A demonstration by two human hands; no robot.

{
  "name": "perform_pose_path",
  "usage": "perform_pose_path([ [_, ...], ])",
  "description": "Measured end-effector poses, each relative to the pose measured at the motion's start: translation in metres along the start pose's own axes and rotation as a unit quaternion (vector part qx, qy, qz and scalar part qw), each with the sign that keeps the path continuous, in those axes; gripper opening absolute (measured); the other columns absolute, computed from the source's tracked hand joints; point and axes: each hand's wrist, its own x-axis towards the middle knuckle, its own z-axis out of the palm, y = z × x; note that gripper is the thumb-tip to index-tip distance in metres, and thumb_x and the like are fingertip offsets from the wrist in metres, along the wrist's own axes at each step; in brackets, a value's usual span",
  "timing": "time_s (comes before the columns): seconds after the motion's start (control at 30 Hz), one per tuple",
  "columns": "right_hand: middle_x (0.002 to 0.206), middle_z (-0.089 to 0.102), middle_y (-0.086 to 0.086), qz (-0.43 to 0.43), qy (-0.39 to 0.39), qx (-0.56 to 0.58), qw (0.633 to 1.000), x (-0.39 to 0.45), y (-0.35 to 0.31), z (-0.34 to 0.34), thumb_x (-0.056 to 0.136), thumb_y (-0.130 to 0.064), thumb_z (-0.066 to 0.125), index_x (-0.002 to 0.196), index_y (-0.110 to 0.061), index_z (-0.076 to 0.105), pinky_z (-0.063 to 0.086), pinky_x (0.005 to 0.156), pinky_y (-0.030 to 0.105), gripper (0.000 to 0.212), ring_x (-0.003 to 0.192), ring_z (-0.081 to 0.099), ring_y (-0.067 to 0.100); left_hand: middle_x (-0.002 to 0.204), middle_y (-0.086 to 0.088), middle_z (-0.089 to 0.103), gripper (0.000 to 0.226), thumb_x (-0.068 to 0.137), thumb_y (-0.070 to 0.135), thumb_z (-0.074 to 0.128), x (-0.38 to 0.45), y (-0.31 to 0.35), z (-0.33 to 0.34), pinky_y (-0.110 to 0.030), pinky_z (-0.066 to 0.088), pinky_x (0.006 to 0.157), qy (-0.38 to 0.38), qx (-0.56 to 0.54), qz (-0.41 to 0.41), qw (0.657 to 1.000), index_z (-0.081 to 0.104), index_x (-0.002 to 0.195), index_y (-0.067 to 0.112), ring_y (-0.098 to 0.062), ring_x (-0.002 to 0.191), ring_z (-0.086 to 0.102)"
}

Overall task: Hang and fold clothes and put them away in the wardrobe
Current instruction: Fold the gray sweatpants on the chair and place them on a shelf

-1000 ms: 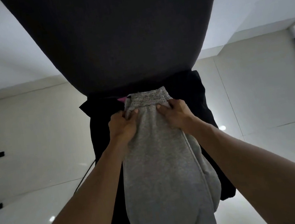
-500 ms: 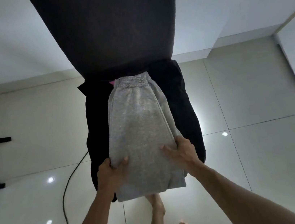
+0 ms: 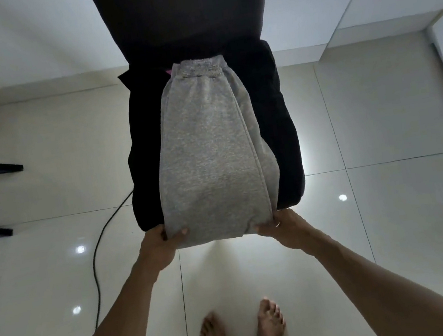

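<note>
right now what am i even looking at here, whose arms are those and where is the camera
There is no machine: a person wears a camera on the head, looking forward and down, so the arms and bare feet are their own. A grey garment with an elastic waistband lies over dark clothes on a dark chair. The left hand and right hand each grip a near corner of the grey garment, apparently to fold it. A black cable runs across the shiny tiled floor.
</note>
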Motion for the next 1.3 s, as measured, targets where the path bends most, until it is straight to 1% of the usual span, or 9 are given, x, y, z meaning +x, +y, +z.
perform_pose_path([
  [0.1,0.095,0.062,0.012,0.034,0.007,0.023,0.999,0.000,0.011,0.002,0.077,-0.059,0.075,0.111,-0.016,0.073,0.054,0.066,0.036,0.055,0.078,0.061,0.025,0.105,-0.010,0.073,0.049,0.065,0.040,0.082,0.005,-0.011,0.000,-0.048,0.053,0.096,0.012,0.001,-0.005,1.000,0.074,0.102,0.010,-0.030,0.104,0.067],
  [0.33,0.102,0.075,0.013,0.069,0.052,0.238,0.967,-0.018,0.015,0.016,0.084,-0.023,0.081,0.101,0.001,0.067,0.060,0.072,0.035,0.033,0.090,0.074,0.019,0.101,-0.016,0.069,0.018,0.084,0.021,0.079,0.002,-0.014,0.007,-0.038,0.048,0.076,0.063,-0.006,-0.050,0.997,0.067,0.089,0.009,-0.029,0.084,0.061],
  [0.5,0.101,0.074,0.013,0.077,0.122,0.352,0.925,-0.028,0.008,0.027,0.085,-0.016,0.079,0.101,-0.010,0.055,0.061,0.071,0.039,0.030,0.086,0.076,0.023,0.116,-0.010,0.061,0.014,0.090,0.009,0.072,-0.008,-0.006,0.013,-0.046,0.052,0.087,0.030,-0.201,-0.113,0.973,0.060,0.096,0.008,-0.027,0.105,0.059],
  [0.77,0.091,0.069,0.006,-0.068,0.184,0.201,0.960,-0.083,-0.021,0.018,0.093,-0.018,0.064,0.112,-0.026,0.046,0.057,0.054,0.034,0.027,0.069,0.072,0.021,0.107,-0.021,0.061,0.042,0.087,0.004,0.066,-0.051,0.020,-0.004,-0.046,0.061,0.067,0.105,-0.173,-0.026,0.979,0.041,0.119,0.018,-0.031,0.078,0.066],
  [0.9,0.092,0.069,0.003,-0.128,0.138,0.167,0.968,-0.109,-0.052,-0.014,0.099,-0.022,0.059,0.111,-0.032,0.062,0.054,0.052,0.029,0.016,0.072,0.071,0.018,0.079,-0.016,0.063,0.018,0.093,0.005,0.058,-0.075,0.063,-0.027,-0.052,0.062,0.063,0.075,-0.131,0.039,0.988,0.061,0.107,0.015,-0.022,0.057,0.058],
  [1.0,0.085,0.069,0.003,-0.132,0.069,0.163,0.975,-0.112,-0.085,-0.049,0.082,-0.007,0.077,0.110,-0.025,0.067,0.056,0.057,0.031,0.035,0.074,0.067,0.017,0.089,-0.017,0.062,0.010,0.088,0.003,0.069,-0.079,0.105,-0.049,-0.051,0.062,0.067,0.025,-0.139,0.040,0.989,0.068,0.098,0.005,-0.025,0.068,0.062],
  [1.07,0.077,0.065,0.000,-0.146,0.070,0.102,0.981,-0.104,-0.112,-0.068,0.068,0.003,0.082,0.106,-0.024,0.066,0.056,0.061,0.027,0.048,0.067,0.062,0.012,0.099,-0.012,0.064,0.037,0.073,0.001,0.084,-0.076,0.132,-0.061,-0.046,0.063,0.071,-0.024,-0.102,0.063,0.992,0.066,0.104,0.007,-0.029,0.082,0.069],
  [1.17,0.084,0.070,-0.008,-0.186,0.171,-0.008,0.967,-0.082,-0.151,-0.091,0.073,-0.005,0.081,0.095,-0.023,0.070,0.052,0.065,0.016,0.030,0.072,0.064,0.007,0.096,-0.013,0.070,0.041,0.065,-0.002,0.088,-0.058,0.164,-0.077,-0.047,0.062,0.076,-0.003,-0.010,0.098,0.995,0.068,0.099,0.011,-0.032,0.086,0.072],
  [1.3,0.080,0.071,-0.005,-0.186,0.191,-0.002,0.964,-0.042,-0.186,-0.120,0.080,-0.017,0.080,0.084,-0.021,0.075,0.058,0.070,0.033,0.008,0.078,0.068,0.017,0.083,-0.009,0.072,0.012,0.079,0.009,0.081,-0.020,0.199,-0.088,-0.043,0.060,0.071,0.065,-0.032,0.127,0.989,0.074,0.085,0.016,-0.029,0.081,0.069],
])
